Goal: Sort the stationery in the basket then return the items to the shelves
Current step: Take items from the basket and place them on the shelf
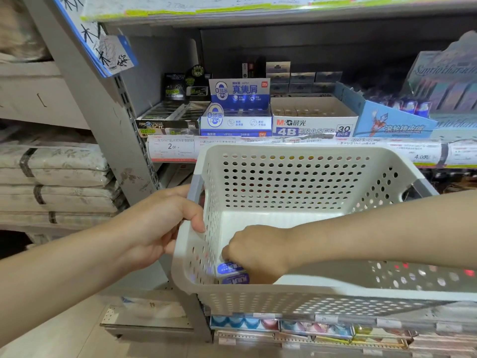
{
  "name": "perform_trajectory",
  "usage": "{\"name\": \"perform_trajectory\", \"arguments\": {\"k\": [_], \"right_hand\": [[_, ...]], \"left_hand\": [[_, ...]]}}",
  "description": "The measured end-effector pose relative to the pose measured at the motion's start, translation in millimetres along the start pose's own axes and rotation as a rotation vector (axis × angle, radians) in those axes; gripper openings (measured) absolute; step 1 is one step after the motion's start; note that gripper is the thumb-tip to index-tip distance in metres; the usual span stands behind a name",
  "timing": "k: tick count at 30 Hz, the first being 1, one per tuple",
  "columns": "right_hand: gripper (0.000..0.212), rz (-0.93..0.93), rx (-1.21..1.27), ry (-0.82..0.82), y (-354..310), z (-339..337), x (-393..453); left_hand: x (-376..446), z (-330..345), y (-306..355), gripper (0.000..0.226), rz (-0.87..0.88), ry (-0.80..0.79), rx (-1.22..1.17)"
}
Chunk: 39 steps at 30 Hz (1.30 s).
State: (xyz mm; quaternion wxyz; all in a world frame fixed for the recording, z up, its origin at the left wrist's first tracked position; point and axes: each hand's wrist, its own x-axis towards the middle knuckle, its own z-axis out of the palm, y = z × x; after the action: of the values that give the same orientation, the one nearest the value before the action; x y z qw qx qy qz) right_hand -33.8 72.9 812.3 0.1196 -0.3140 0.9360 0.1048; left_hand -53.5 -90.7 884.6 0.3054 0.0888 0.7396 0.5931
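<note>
A white perforated basket (289, 182) is held up in front of the shelves. My left hand (165, 220) grips its left rim by the grey handle. Reaching down inside, my right hand (255, 254) closes its fingers on small blue-and-white erasers (229, 268) at the basket's near left corner. A second blue eraser (236, 279) lies just below them. The rest of the basket floor looks bare white. On the shelf behind stands a matching blue-and-white eraser display box (237, 117).
A black eraser box (170, 120) sits left of the blue one, and a white 4B eraser box (315, 120) and a light blue carton (392, 122) sit right of it. Price labels (173, 148) line the shelf edge. A grey upright post (108, 120) stands left.
</note>
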Motion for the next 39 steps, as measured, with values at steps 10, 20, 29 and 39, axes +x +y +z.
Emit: {"name": "perform_trajectory", "arguments": {"k": [10,20,29,39], "right_hand": [[0.037,0.127,0.242,0.314,34,-89,-36],[0.042,0.342,0.354,0.561,112,-154,-40],[0.03,0.556,0.293,0.439,172,-172,7],[0.035,0.464,0.321,0.379,176,-157,34]], "left_hand": [[-7,-8,0,0.063,0.033,-0.027,-0.004],[-9,-16,6,0.059,-0.02,0.046,0.03],[-7,-21,7,0.058,-0.027,0.032,0.042],[-7,-21,7,0.059,-0.027,0.033,0.027]]}}
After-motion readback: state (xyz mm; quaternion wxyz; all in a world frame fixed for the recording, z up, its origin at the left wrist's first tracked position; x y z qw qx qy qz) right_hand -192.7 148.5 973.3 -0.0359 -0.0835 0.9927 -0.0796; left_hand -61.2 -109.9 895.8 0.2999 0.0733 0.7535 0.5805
